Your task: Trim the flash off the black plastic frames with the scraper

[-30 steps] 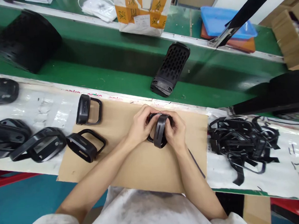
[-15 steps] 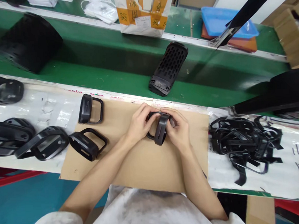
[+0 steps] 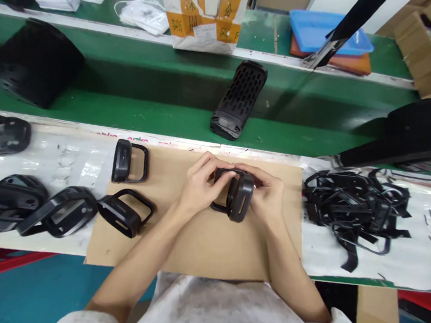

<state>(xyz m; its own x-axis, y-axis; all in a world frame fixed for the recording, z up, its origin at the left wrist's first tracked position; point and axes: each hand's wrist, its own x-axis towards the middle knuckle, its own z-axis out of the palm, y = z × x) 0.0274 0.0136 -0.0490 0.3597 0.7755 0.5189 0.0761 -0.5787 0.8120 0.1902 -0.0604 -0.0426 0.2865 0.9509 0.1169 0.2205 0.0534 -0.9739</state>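
Note:
Over the cardboard sheet (image 3: 202, 241), both hands grip one black plastic frame with a slotted end cap (image 3: 241, 199). My left hand (image 3: 203, 183) pinches its upper left part between thumb and fingers. Wrapped round the far right side of it is my right hand (image 3: 268, 192), whose fingertips are partly hidden behind the part. The slotted face is turned towards me. Two similar black frames lie on the left of the cardboard: one frame (image 3: 122, 160) further back, another frame (image 3: 121, 215) nearer me.
More black frames (image 3: 62, 211) lie on the white table cover at left. A tangled heap of black plastic strips (image 3: 355, 203) sits at right. Behind, on the green surface, are a perforated black casing (image 3: 239, 98) and a large black housing (image 3: 31, 63). A blue tray (image 3: 324, 31) rests on the ledge.
The held frame has turned so its slotted end faces me more, and it has moved slightly nearer. My right hand has shifted a little to the right with it.

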